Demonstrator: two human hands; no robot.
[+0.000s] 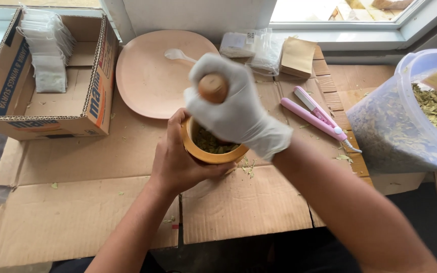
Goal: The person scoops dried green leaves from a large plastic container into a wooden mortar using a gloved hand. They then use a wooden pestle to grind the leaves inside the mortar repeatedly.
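Near the middle of the cardboard-covered tabletop (77, 212), the bare left hand (178, 159) wraps around the side of a small round yellow-orange wooden mortar (213, 154), fingers curled against its wall and thumb along the near rim. Crushed green leaves (211, 144) lie inside the mortar. Directly above it, the right hand (233, 108), in a white disposable glove, is closed in a fist around a light brown wooden pestle (213, 87), whose rounded top shows between the gloved fingers; the lower end goes down into the mortar and is hidden by the glove. A few green leaf crumbs (248, 167) lie on the cardboard just beside the mortar, below the right wrist.

Beyond both hands lies a pale peach rounded plate (147, 86) with a white plastic spoon (178, 54) resting on it. To the right of the gloved hand, a pink flat sealing tool (314, 114) lies at an angle, and farther right stands a large clear plastic tub of dried green leaves (410, 121). Behind the gloved hand, by the window ledge, are clear plastic packets (259, 48) and a small stack of brown paper pouches (298, 56). Well to the left of the bare hand sits an open brown cardboard box (51, 119) holding a bundle of small white bags (46, 48).
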